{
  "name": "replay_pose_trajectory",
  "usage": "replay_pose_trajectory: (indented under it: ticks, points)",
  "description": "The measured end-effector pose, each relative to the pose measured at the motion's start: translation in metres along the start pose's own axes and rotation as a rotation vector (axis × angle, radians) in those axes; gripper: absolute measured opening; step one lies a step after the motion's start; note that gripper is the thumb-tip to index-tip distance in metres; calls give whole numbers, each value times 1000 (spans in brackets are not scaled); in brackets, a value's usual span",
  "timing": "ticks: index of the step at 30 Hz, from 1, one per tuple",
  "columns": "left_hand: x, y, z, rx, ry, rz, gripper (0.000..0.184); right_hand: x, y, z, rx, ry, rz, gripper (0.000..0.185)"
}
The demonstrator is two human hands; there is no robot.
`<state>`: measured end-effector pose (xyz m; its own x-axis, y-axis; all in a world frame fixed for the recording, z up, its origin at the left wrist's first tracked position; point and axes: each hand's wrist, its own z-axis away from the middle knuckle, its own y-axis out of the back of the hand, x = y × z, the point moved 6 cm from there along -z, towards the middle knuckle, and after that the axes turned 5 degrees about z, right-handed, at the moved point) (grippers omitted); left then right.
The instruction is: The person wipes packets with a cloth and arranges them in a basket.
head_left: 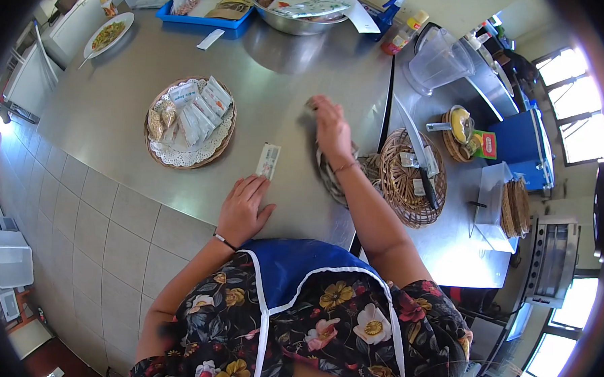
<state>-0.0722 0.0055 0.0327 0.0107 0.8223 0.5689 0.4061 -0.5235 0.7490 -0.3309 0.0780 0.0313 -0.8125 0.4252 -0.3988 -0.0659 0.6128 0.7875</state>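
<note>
My left hand (245,207) lies flat on the steel table (280,73), its fingertips at the lower end of a small white packet (268,161). To the right, my right hand (332,128) is on a grey patterned cloth (330,183), with fingers curled over it; part of the cloth shows by the fingertips and more hangs out beneath the wrist. Left of both hands, a round wicker tray (233,127) with a lace doily holds several white sachets (198,120) and small clear bags of grain-like bits (156,125).
A wicker basket (390,198) at right holds packets, with a black-handled knife (424,175) across it. Farther back are a plate of food (108,36), a blue tray (215,24), a metal bowl (299,25), a spray bottle (388,17) and a clear pitcher (439,63).
</note>
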Motion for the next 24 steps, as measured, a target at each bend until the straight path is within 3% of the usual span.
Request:
replay_pose_trajectory:
  ticks: [3,6,8,10,12,15,16,19,22,24]
  points:
    - [-4,13,9,82,52,-6,42,40,-10,-16,53,-286,189,35]
    - [-12,26,18,156,92,-8,34,23,-42,-28,-187,-140,325,41]
    - [-17,32,24,191,117,-19,27,-43,-38,-19,-418,177,434,46]
    - [-22,37,30,218,168,-44,21,-90,-53,21,-438,482,472,49]
    - [-27,42,31,256,206,-72,15,-130,-32,67,-450,613,143,45]
    - [-33,47,34,243,282,-74,14,-122,-19,96,-540,709,-85,42]
    - [-31,49,33,263,268,-89,14,-109,-19,84,-473,707,43,42]
    - [-26,54,31,303,209,-112,13,-48,-22,28,-329,220,268,43]
    - [-35,53,36,312,154,-101,13,-48,-34,19,-214,63,369,44]
    - [-38,54,39,334,163,-99,12,-109,-40,58,-346,490,388,41]
